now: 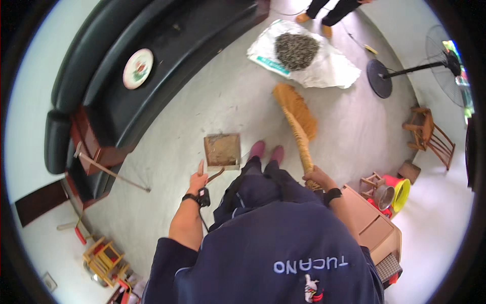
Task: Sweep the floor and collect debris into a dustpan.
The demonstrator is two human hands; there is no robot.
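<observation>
My right hand (318, 178) is closed around the bound handle of a straw-coloured broom (298, 114). The broom's wide brown bristle head is turned away from me, just short of a white woven sack. My left hand (198, 181) grips the end of the curved handle of a dustpan (222, 150), its index finger extended forward. Worn and brownish, the dustpan is low over the floor, left of my pink shoes (256, 149); whether it touches the floor I cannot tell. Small dark bits lie scattered on the grey floor beyond it.
The white sack (334, 72) lies flat with a heap of grey seed-like pieces (297, 51) on it. A person's feet (303, 17) stand behind it. A black sofa (178, 41) holds a floral plate (138, 68). To the right are a standing fan (379, 78), a wooden chair (421, 127) and a cabinet (366, 212).
</observation>
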